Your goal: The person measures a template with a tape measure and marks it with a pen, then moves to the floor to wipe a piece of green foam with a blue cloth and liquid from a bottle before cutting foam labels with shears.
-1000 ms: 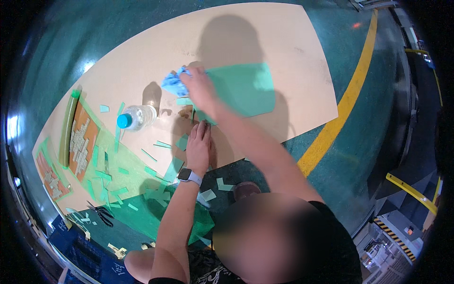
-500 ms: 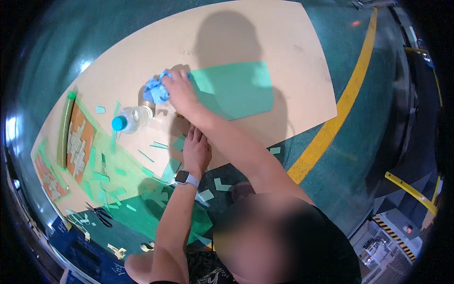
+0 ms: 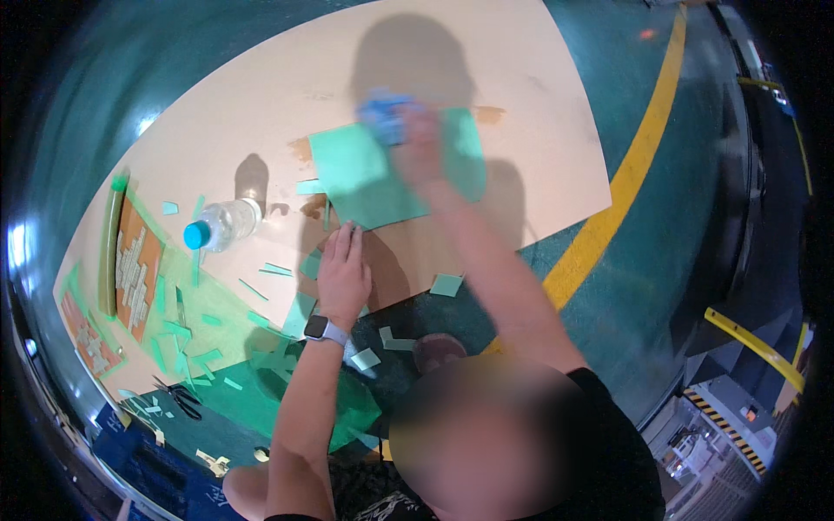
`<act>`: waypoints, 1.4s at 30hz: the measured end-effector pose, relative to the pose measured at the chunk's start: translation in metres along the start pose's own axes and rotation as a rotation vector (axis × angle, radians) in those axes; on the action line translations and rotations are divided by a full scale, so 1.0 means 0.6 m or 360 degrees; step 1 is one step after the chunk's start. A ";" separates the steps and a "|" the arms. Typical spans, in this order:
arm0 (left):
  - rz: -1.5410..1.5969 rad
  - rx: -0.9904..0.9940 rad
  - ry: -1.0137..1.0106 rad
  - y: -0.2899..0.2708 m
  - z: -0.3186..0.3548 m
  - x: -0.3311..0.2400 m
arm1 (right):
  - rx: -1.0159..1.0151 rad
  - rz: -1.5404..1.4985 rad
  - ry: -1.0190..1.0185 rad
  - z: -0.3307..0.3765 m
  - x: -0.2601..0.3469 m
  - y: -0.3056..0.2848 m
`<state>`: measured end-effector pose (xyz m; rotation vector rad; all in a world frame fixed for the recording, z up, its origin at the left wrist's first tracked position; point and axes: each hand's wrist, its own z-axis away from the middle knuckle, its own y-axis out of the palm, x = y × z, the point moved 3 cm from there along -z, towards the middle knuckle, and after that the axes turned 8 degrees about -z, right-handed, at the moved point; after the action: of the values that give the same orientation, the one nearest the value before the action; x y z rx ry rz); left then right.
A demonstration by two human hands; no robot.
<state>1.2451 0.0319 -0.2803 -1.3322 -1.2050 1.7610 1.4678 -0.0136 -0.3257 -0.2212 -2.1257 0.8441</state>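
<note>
A mint-green sheet (image 3: pixel 347 169) lies on the pale board (image 3: pixel 556 148). My right hand (image 3: pixel 419 143), smeared by motion, grips a crumpled blue cloth (image 3: pixel 382 117) over the far part of that sheet. Down at the sheet's near left corner, my left hand (image 3: pixel 344 276) rests with its fingers stretched out and fingertips at the edge. To its left, a clear bottle (image 3: pixel 233 224) with a blue cap lies on its side. Narrow green strips (image 3: pixel 310 187) stick out by the sheet's left edge. Brownish damp-looking patches (image 3: pixel 491 115) mark the board on both sides of the sheet.
Several green scraps (image 3: pixel 206 357) lie on translucent green film at the left. Beyond them are a green-capped tube (image 3: pixel 111 247) and an orange patterned piece (image 3: pixel 139 269). Black scissors (image 3: pixel 182 399) lie at the lower left. A yellow line (image 3: pixel 638 174) crosses the floor at right.
My right hand has swept rightward with the blue cloth, from beside the bottle to over the green sheet. My left hand stays near the sheet's near corner, its fingers more stretched.
</note>
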 end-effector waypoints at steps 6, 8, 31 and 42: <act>-0.0027 0.0046 -0.0029 -0.015 -0.011 -0.007 | 0.0564 -0.0428 0.0165 0.003 0.052 0.054; -0.0081 -0.0007 -0.0012 -0.015 -0.008 -0.003 | 0.0297 -0.0911 0.0574 -0.005 -0.049 -0.032; 0.0069 0.0016 -0.0061 0.021 0.102 -0.047 | 0.0563 -0.0578 -0.0087 -0.003 0.161 0.019; 0.0277 -0.0480 -0.0746 -0.020 0.147 0.034 | 0.1240 -0.0643 -0.0006 0.159 0.193 -0.088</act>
<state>1.1543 0.0280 -0.2706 -1.2539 -1.7075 2.1612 1.3278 -0.0517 -0.2607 0.5903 -1.6079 1.3288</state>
